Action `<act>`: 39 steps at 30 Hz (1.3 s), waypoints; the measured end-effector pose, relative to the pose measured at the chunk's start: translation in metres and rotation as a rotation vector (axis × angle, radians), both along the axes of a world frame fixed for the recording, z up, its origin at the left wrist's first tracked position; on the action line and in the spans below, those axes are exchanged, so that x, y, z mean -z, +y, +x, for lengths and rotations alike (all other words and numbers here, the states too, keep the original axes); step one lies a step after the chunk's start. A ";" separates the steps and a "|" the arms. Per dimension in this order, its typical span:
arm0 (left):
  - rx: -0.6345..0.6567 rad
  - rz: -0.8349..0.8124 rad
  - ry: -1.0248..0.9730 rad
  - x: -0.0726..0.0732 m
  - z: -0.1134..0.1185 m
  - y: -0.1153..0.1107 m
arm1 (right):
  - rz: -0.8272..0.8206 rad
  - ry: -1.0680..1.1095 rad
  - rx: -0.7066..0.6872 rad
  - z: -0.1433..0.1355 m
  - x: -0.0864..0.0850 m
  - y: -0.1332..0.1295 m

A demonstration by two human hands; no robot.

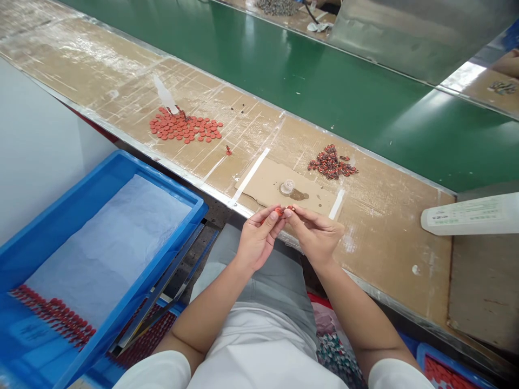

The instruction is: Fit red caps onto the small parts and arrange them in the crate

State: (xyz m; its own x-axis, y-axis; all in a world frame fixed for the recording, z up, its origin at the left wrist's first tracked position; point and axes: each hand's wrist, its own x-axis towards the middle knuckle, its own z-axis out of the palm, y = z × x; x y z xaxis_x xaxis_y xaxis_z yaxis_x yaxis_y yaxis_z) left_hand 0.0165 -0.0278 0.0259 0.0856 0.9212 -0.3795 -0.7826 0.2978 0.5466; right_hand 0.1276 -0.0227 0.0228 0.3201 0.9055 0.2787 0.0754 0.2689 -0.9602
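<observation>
Head view is showing both hands closed at the fingertips, sitting close together over the near edge of the surface point(377, 259). The left hand point(257, 240) is pinching a small red piece point(278, 211) between thumb and fingers; the right hand point(318, 232) is gripping its other end, and the fingers are hiding whether a separate part is sitting there. Because the piece is so small and the grip is resting on fingertips alone, a slip is looking like the main danger: the lap point(279, 275) is lying below, so a dropped piece could be landing there or bouncing to the floor.

Just beyond the hands, a small clear cup point(287, 187) is standing on a cardboard sheet point(263, 175), beside a dark wet-looking stain point(300, 195). A careless knuckle could be tipping the cup, and any residue on the fingers could be making the grip slick or smearing the red. Farther off, a loose heap of red-and-dark parts point(330, 163) is lying to the right, and red discs point(184, 129) are spreading to the left; a sweeping forearm or sleeve could be scattering either.
</observation>
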 end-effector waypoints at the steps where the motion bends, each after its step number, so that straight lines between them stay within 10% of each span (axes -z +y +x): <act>1: -0.002 -0.007 -0.001 0.000 0.000 0.000 | 0.000 -0.006 -0.001 0.000 0.000 0.000; 39: -0.006 0.111 0.122 0.002 -0.009 -0.003 | 0.035 -0.057 -0.062 -0.004 -0.005 -0.004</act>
State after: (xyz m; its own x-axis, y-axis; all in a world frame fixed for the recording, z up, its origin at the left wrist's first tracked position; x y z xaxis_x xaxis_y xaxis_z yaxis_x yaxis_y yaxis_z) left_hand 0.0075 -0.0309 0.0242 0.0400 0.9586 -0.2821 -0.7102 0.2259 0.6668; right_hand 0.1241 -0.0265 0.0277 0.2461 0.9127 0.3263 0.1118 0.3077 -0.9449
